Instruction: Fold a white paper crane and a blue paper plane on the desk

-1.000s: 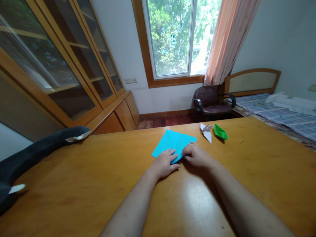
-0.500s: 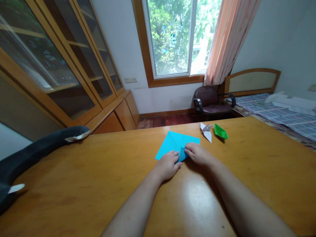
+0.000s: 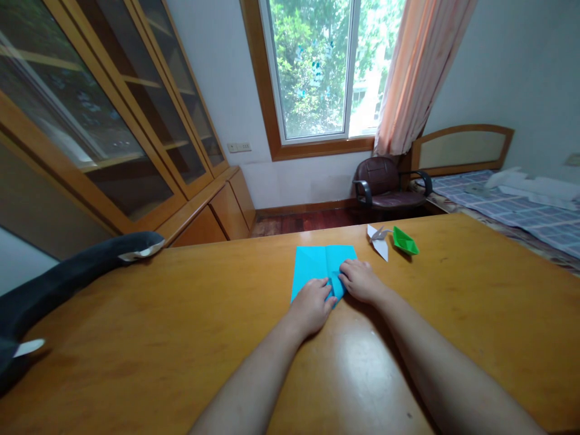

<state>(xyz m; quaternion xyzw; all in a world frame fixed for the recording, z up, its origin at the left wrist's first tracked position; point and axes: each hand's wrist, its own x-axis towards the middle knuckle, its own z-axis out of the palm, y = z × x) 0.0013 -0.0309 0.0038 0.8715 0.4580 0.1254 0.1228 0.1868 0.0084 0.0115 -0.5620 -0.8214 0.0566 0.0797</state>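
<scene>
A bright blue sheet of paper lies on the wooden table, with crease lines across it and its near right corner folded inward. My left hand rests over the paper's near edge, thumb and fingers closed on the folded part. From the other side, my right hand grips the same fold with its fingertips, close to the left fingers. Part of the fold is hidden beneath my fingers.
Beyond my right hand sit a white folded-paper crane and a green paper boat. A dark, curved padded object with white parts lies along the table's left side. Past the table's far edge stands a maroon armchair.
The blue paper has turned on the table, so its far edge now runs nearly level. Both hands have kept hold of the fold, shifting only slightly.
</scene>
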